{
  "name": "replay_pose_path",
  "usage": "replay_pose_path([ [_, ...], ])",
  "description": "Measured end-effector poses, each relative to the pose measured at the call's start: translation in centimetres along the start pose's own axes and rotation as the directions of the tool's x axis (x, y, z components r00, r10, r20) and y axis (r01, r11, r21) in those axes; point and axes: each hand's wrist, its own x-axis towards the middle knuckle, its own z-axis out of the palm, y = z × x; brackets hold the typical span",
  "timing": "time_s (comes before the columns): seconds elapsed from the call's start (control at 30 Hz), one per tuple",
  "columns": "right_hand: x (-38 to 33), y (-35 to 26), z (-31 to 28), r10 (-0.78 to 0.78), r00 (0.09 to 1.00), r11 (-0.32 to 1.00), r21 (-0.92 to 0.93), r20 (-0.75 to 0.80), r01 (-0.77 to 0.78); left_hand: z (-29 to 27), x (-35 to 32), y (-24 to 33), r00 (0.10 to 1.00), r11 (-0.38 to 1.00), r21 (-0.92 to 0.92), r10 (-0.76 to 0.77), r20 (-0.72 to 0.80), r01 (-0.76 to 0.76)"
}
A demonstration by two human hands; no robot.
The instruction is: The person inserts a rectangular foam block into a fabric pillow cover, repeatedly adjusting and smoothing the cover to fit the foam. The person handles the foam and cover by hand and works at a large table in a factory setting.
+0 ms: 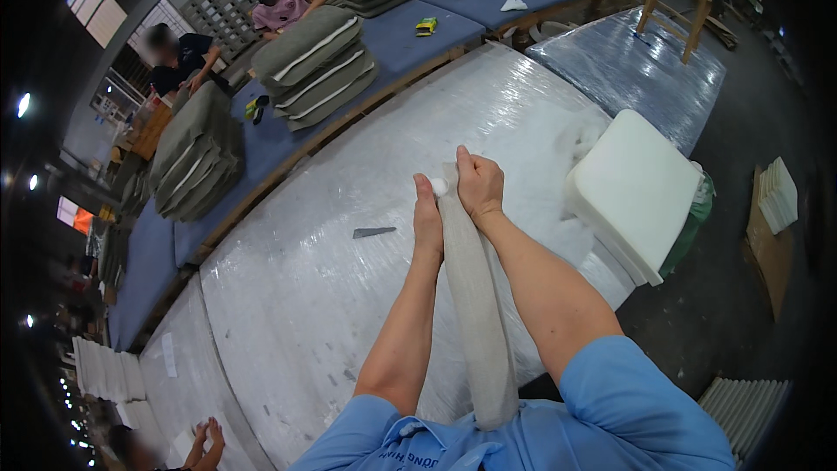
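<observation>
1. Pressed against my blue shirt [610, 410], the lower end of the long grey fabric sleeve [475, 296] rests on my chest while the rest rises between my forearms, above the near edge of the worktop [331, 296].
2. At its top end a tuft of white filling [438, 185] shows at the mouth. My left hand [427, 218] lies along the sleeve just below that tuft; my right hand [479, 185] has its grip closed around the fabric at the mouth. Both grips hold the sleeve, neither is wide.
3. Risk, as I judge it: the filling could pop out of the mouth if my right grip loosens, since nothing else holds it in.
4. The sleeve could also slip off my chest, as it is only propped there, and then sag or twist so the stuffing bunches unevenly.
5. A small dark pointed piece [374, 232] lies on the plastic-wrapped worktop just left of my hands; a swing of my left elbow might knock it.
6. To the right sits a stack of white foam pads [632, 192] overhanging the worktop edge; a bump from my right arm could tip it.
7. Further off, folded grey-green cushion covers [318, 65] are piled on blue tables, where two people work, well apart from me.
</observation>
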Motion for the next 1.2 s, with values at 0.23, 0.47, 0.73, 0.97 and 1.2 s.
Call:
replay_pose_path([
  [0.23,1.0,0.6,-0.6,-0.021,0.999,0.999,0.037,-0.047,0.022,-0.3,0.8,-1.1,0.99,0.997,-0.066,-0.028,0.141,0.037],
  [0.47,1.2,1.9,0.5,0.004,0.999,0.994,0.106,-0.035,0.0,-0.7,0.7,1.0,0.968,0.996,-0.024,-0.082,0.238,0.09],
  [0.73,1.4,3.0,0.5,0.025,1.0,0.98,0.2,-0.005,-0.024,0.0,1.6,1.6,0.957,0.972,-0.076,-0.204,0.208,0.223],
  [0.97,2.1,2.3,-2.3,-0.003,0.992,0.968,0.248,0.128,-0.029,1.1,2.5,0.8,0.973,0.982,-0.081,-0.152,0.175,0.168],
  [1.2,2.8,-2.2,-3.3,0.022,0.941,0.996,0.071,0.338,-0.049,1.2,3.5,0.4,0.967,0.983,-0.063,-0.155,0.204,0.171],
])
